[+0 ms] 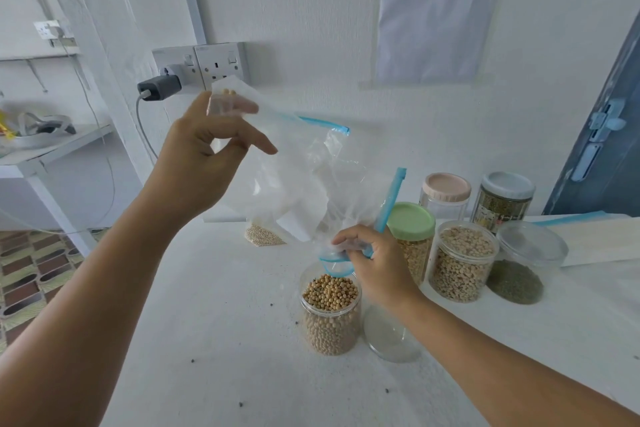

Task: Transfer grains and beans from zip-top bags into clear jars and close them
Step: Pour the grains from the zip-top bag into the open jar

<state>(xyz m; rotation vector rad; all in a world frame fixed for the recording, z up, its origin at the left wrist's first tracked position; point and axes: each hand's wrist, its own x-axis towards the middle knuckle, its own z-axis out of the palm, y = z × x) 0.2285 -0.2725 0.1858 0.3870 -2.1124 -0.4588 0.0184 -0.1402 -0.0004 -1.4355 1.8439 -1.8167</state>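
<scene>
A clear zip-top bag (298,180) with a blue seal hangs upside down over an open clear jar (330,315) nearly full of tan beans. My left hand (204,152) pinches the bag's raised bottom corner, where a few beans remain. My right hand (372,263) grips the bag's mouth, bunched just above the jar's rim. The jar's clear lid (391,336) lies flat on the white table (207,340) to its right.
At the right stand a green-lidded jar (412,236), an open jar of pale beans (462,263), a pink-lidded jar (446,194), a grey-lidded jar (504,201) and a clear-lidded jar of green grain (523,263). A small bag of grain (263,234) lies behind. Wall sockets with a charger (162,87) are at the left.
</scene>
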